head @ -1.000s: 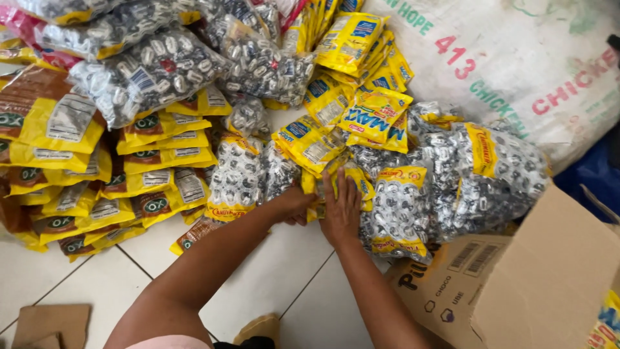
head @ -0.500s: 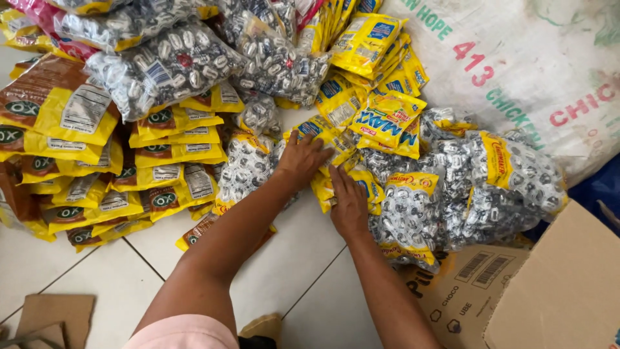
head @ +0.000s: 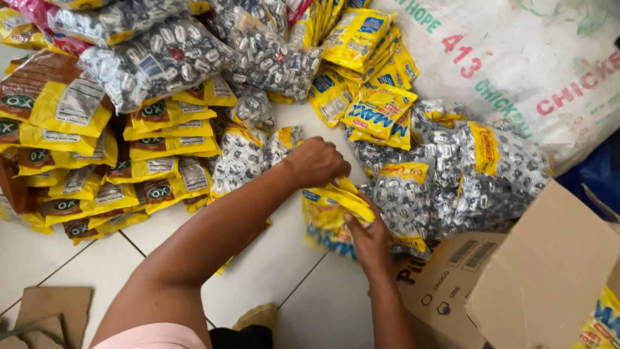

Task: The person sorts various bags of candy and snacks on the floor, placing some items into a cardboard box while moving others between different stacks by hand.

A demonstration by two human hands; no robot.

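My left hand [head: 316, 161] and my right hand [head: 369, 238] both grip a small stack of yellow sachet packets [head: 330, 213] above the white tile floor [head: 271, 271]. The left hand pinches the top edge of the stack, the right hand holds its lower right side. Just to the right lie clear bags of silver-wrapped candies [head: 465, 174] with yellow headers. More yellow sachet packets [head: 371, 71] lean in a row behind.
Stacks of yellow-and-brown packets [head: 84, 155] fill the left side, with more candy bags [head: 161, 58] on top. A large white woven sack [head: 516, 58] lies at the back right. An open cardboard box [head: 536, 278] stands at the right. Cardboard scraps [head: 45, 313] lie at the lower left.
Both hands have closed on the stack of yellow sachets and drawn it out from the pile toward me, clear of the candy bags.
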